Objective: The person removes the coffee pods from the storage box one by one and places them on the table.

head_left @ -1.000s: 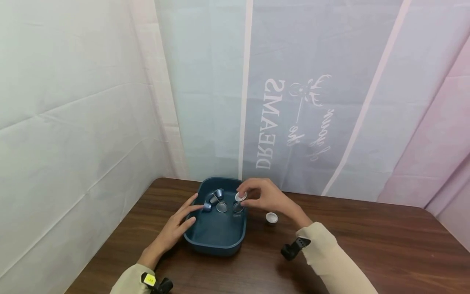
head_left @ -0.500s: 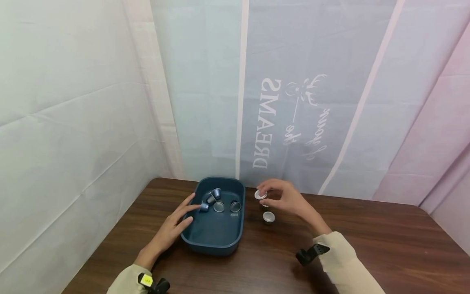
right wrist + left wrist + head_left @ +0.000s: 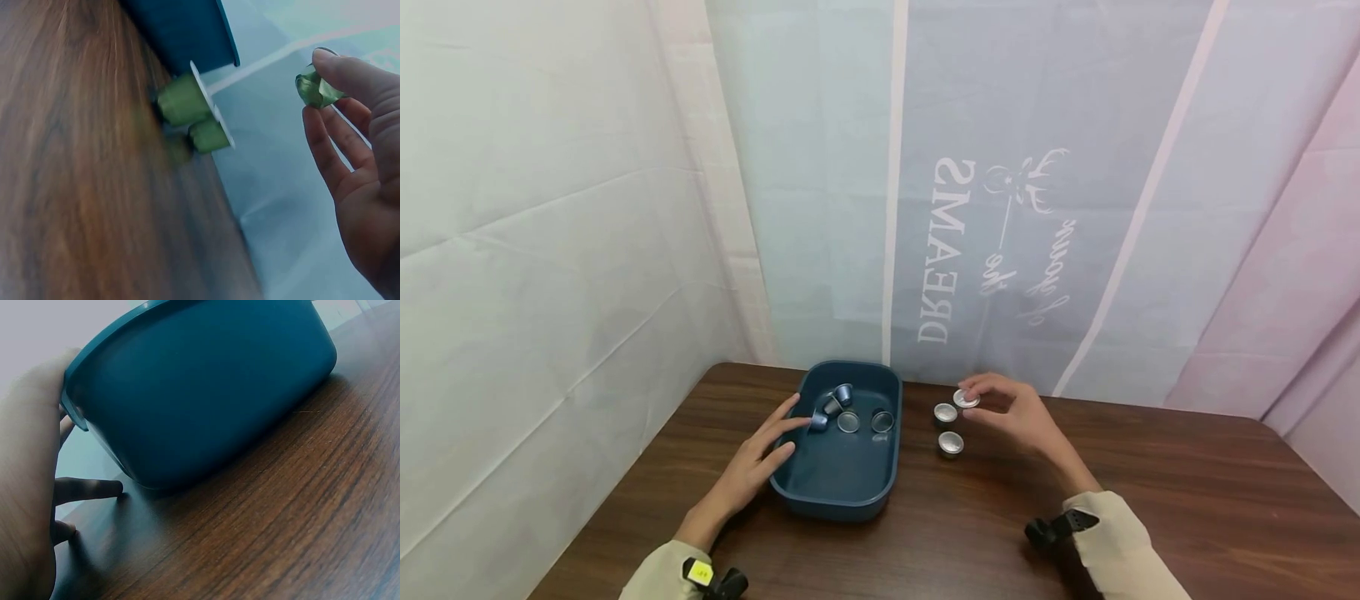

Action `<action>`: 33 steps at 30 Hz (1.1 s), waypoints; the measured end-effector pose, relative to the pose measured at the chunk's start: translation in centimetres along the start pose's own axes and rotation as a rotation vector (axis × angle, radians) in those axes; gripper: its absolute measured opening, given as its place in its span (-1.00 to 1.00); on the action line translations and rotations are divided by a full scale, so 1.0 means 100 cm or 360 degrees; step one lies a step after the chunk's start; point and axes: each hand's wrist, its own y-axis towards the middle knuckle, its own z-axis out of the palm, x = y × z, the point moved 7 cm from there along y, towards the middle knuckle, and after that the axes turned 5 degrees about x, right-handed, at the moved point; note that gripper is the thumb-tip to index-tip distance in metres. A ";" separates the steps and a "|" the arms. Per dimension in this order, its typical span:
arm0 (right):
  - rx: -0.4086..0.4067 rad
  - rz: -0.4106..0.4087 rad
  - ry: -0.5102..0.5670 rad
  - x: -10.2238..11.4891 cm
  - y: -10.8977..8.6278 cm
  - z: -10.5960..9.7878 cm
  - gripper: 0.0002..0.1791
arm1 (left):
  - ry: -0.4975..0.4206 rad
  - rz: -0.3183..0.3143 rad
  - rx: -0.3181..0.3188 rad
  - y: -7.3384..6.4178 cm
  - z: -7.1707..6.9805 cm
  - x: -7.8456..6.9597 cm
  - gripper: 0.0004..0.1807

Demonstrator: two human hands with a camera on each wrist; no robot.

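Between the thumb and fingers of my right hand [image 3: 1018, 412] is a coffee capsule [image 3: 964, 399], silver lid up. The right wrist view shows its green, creased body [image 3: 312, 90]. Two more green capsules stand lid up on the table just left of that hand, one farther back [image 3: 945, 413] and one nearer [image 3: 951, 443]. My left hand [image 3: 756, 462] rests at the left rim of a dark blue bin [image 3: 838, 471], fingers stretched out. Inside the bin lie several capsules, some showing blue bodies [image 3: 844, 394], others round silvery ends [image 3: 847, 422].
The brown wooden table [image 3: 917, 550] extends far to the right of the bin. Directly behind its back edge hangs a printed cloth [image 3: 820, 250], and a pale cloth wall [image 3: 565, 292] closes off the left side.
My right hand has moved right from over the bin with the capsule, past the two standing ones. The farther standing capsule has come into full sight. The left hand stays at the bin.
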 end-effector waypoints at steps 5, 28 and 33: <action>-0.0043 0.0148 0.0032 -0.016 -0.005 -0.003 -0.84 | 0.0005 0.0003 -0.0011 -0.001 0.000 0.001 -0.56; -0.0108 0.0316 -0.0202 -0.055 -0.023 -0.002 -0.85 | -0.0009 -0.0024 -0.0024 0.000 -0.001 0.001 -0.57; -0.0093 0.0255 -0.0285 -0.054 -0.023 0.002 -0.87 | -0.0007 -0.0015 -0.0010 0.001 -0.001 0.001 -0.57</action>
